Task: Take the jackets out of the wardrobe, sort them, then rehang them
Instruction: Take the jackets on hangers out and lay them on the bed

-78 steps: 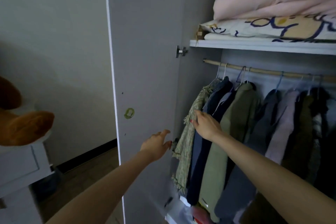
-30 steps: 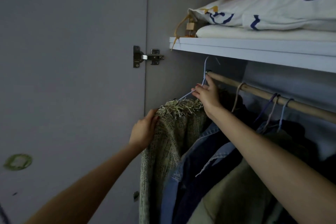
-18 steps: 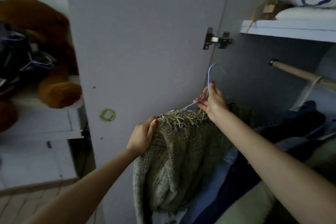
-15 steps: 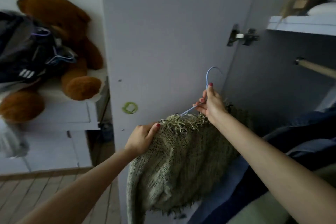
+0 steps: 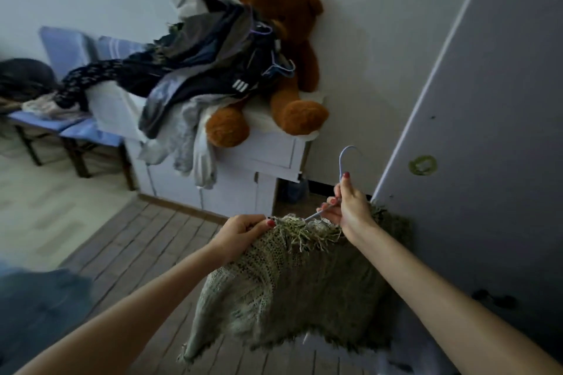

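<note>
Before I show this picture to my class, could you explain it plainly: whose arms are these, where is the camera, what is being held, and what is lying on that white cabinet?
There is no machine here. The arms belong to a person who wears one wide-angle camera on the head, so you look forward and down along their arms.

The right hand pinches the neck of a light blue wire hanger, and a green knitted jacket with a fringed edge hangs from it. The left hand grips the jacket's shoulder beside the fringe.

Behind, a white cabinet stands against the wall. On top sits a brown teddy bear, with a heap of dark clothes and hangers lying partly across it and spilling over the front. The grey panel on the right is the wardrobe door.
</note>
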